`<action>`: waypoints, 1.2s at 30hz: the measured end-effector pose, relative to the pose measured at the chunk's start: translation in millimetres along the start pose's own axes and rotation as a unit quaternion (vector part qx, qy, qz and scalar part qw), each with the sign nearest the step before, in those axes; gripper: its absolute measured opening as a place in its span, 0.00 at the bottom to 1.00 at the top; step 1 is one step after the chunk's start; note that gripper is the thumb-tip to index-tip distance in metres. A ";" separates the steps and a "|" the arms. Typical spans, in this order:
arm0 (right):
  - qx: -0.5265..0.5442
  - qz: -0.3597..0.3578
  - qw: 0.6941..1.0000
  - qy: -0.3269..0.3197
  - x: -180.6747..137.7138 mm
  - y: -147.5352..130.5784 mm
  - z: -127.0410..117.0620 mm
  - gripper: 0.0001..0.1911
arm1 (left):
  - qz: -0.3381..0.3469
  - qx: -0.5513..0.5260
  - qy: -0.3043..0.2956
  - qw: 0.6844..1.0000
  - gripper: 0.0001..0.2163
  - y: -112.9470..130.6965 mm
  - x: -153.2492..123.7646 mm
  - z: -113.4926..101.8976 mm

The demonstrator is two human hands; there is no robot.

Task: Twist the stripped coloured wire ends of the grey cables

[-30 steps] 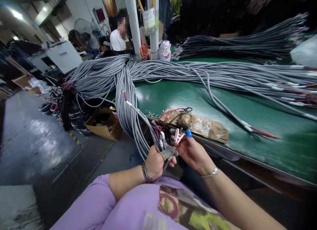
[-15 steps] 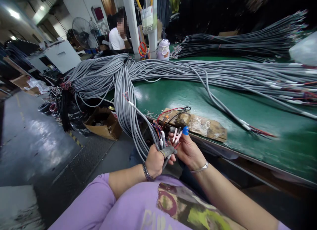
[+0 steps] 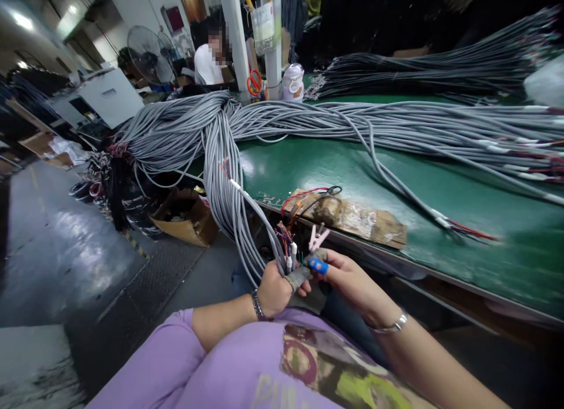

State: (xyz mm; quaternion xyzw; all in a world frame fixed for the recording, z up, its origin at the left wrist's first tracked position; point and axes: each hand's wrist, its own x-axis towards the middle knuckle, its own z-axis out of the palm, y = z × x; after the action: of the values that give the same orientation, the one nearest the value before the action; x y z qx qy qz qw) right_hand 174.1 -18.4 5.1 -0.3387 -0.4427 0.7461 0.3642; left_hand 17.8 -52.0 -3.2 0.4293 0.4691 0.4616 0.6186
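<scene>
My left hand (image 3: 277, 290) is closed around a bunch of grey cables (image 3: 259, 238), its thumb in a grey cover. Above that fist, white-banded cable ends and thin coloured wires (image 3: 285, 235) stick up. My right hand (image 3: 343, 275) meets the left thumb, its fingers pinched together; a blue cover (image 3: 319, 266) wraps the thumb. What lies between those fingertips is too small to make out. Just beyond them, at the bench edge, is a pale pink clip (image 3: 318, 237).
Long grey cables (image 3: 396, 118) lie across the green bench (image 3: 282, 162). A taped cardboard strip (image 3: 352, 218) sits along its front edge with red and black wires. Black cables (image 3: 418, 74) lie at the back. A cardboard box (image 3: 185, 221) stands lower left; a person (image 3: 207, 65) sits beyond.
My right hand has moved left and down, from beside the pink clip to the left thumb, and its fingers have closed. The left hand keeps its grip on the cables.
</scene>
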 end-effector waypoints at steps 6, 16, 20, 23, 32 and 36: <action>-0.086 -0.010 0.995 -0.049 -2.8 -8.9 8.0 0.18 | -0.081 0.072 -0.096 0.990 0.19 9.6 -0.3 -1.5; -0.020 -0.009 0.999 0.048 -2.6 11.2 -7.5 0.19 | -0.037 0.006 -0.014 0.999 0.20 3.8 2.3 -1.1; -0.047 -0.026 0.998 0.041 -3.0 3.4 3.7 0.16 | -0.041 0.011 -0.020 0.999 0.19 4.1 2.0 -0.1; -0.059 -0.032 0.997 0.049 -2.5 -2.2 11.4 0.17 | -0.038 0.014 -0.029 0.999 0.19 3.1 1.4 -1.3; -0.052 -0.049 0.990 0.118 -5.3 3.3 13.8 0.18 | -0.020 -0.008 0.008 1.000 0.21 1.0 1.5 -3.5; -0.063 -0.050 0.987 0.140 -6.0 6.1 10.4 0.17 | -0.020 -0.009 0.023 1.000 0.21 1.7 1.9 -2.6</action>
State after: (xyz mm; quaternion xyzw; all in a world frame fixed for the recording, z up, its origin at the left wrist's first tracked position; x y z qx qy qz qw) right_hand 167.1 -29.9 4.6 -0.4398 -0.4501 0.6423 0.4375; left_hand 15.3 -49.6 -2.5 0.4038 0.4872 0.4629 0.6207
